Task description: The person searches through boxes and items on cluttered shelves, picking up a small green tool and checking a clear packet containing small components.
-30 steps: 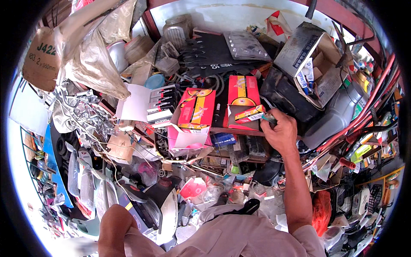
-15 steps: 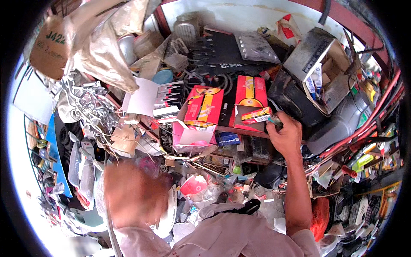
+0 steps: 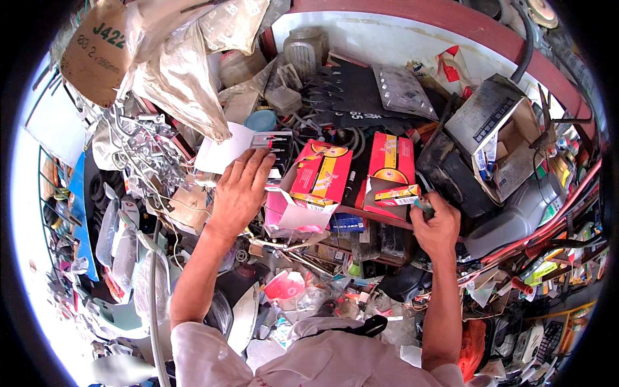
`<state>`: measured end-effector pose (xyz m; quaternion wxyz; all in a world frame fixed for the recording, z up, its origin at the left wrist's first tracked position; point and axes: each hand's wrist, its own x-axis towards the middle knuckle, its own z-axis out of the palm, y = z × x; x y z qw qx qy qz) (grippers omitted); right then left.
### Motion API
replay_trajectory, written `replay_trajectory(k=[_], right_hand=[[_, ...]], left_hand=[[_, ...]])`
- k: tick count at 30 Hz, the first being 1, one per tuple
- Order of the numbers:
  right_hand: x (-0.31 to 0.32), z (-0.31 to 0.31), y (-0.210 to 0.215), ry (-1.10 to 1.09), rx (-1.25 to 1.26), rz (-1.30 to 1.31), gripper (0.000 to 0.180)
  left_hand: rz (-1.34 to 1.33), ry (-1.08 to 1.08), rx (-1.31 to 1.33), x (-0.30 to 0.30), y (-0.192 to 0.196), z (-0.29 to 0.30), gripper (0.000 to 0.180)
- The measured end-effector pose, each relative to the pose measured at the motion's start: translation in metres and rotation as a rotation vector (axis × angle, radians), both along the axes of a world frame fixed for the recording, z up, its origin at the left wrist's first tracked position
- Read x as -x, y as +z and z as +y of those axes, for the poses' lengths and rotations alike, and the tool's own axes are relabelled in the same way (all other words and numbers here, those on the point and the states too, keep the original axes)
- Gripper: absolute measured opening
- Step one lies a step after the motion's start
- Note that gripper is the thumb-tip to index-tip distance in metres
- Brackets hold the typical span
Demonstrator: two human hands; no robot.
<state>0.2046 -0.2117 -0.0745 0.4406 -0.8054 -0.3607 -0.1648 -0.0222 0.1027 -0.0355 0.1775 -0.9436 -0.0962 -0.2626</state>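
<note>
Your left hand (image 3: 240,197): fingers close together, stretched over the near edge of a white-flapped box (image 3: 219,149); you cannot tell whether they grasp anything.
White-flapped box: open, holding a row of dark, slim packs (image 3: 281,147), just beyond your left fingertips and far from your right hand.
Left red box (image 3: 322,175): end flap hanging open toward you; contents hidden.
Right red box (image 3: 392,156): long axis pointing away from you, near end open.
Small carton (image 3: 394,195): lying crosswise at that opening, immediately left of your right pinch.
Your right hand (image 3: 440,224): thumb and finger clamped on a small greenish item (image 3: 423,206).
</note>
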Motion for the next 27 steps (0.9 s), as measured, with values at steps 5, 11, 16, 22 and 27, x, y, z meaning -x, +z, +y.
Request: replay_trajectory(k=[5, 11, 16, 22, 27], right_hand=[[0.000, 0.001, -0.003, -0.007, -0.046, -0.039, 0.014], [0.001, 0.003, -0.004, -0.018, -0.047, -0.057, 0.013], [0.003, 0.003, -0.001, -0.017, -0.061, -0.062, 0.014], [0.001, 0.001, -0.001, -0.004, -0.055, -0.042, 0.014], [0.002, 0.003, 0.000, -0.023, -0.045, -0.034, 0.015]], left_hand=[[-0.093, -0.005, 0.114, 0.018, -0.001, 0.014, 0.089], [-0.296, -0.022, 0.324, 0.021, -0.011, 0.038, 0.092], [-0.252, -0.047, 0.241, 0.016, -0.021, 0.049, 0.097], [-0.226, -0.093, 0.173, 0.012, -0.009, 0.047, 0.095], [-0.373, -0.083, 0.304, 0.019, 0.004, 0.046, 0.099]])
